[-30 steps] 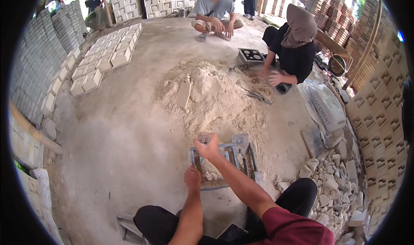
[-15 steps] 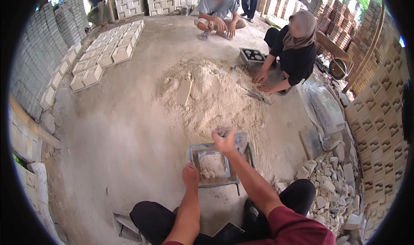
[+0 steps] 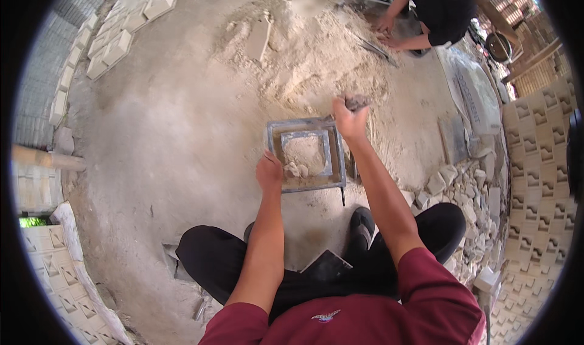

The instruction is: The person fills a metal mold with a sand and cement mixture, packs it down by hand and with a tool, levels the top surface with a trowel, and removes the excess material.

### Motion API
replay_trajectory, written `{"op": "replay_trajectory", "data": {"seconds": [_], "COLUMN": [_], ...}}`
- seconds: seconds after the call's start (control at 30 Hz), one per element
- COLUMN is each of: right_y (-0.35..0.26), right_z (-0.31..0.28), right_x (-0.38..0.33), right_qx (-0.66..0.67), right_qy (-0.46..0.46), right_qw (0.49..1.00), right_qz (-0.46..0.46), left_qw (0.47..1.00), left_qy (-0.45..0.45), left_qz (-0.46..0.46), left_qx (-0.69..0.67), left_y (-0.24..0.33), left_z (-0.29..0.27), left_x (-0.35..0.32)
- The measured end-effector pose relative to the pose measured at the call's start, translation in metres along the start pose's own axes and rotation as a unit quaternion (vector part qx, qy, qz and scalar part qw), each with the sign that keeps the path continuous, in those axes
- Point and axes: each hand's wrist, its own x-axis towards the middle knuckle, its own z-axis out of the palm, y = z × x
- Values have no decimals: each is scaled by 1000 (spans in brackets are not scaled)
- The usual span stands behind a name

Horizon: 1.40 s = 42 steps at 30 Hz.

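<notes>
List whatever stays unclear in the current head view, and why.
In the head view:
- Dark lump: full shape, partly covered by the right hand and blurred.
- Left hand: how its fingertips meet the grey frame, hidden by the hand itself.
- Co-worker: head, largely cut off by the top edge.

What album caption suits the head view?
Left hand at the frame, right hand holding something dark, near a pale heap.
</notes>
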Motion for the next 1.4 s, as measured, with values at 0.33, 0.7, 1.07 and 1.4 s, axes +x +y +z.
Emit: {"op": "replay_trajectory", "data": {"seconds": [0.33, 0.7, 1.07, 1.4], "right_y": [-15, -12, -32, -30], "right_z": [-2, 8, 78, 108], "right_x": [-2, 4, 0, -18], "right_qx": [43, -29, 20, -65], "right_qy": [9, -55, -123, -202], "right_qw": [998, 998, 987, 973], "right_qz": [50, 17, 101, 88], "left_qw": [1000, 1000, 999, 1000], "left_qy": [-1, 16, 14, 5], "left_qz": [-22, -22, -48, -11], "left_qx": [1, -2, 19, -15], "left_y": [5, 10, 2, 11], "left_z": [-7, 0, -3, -4], "left_x": [1, 2, 6, -2]}}
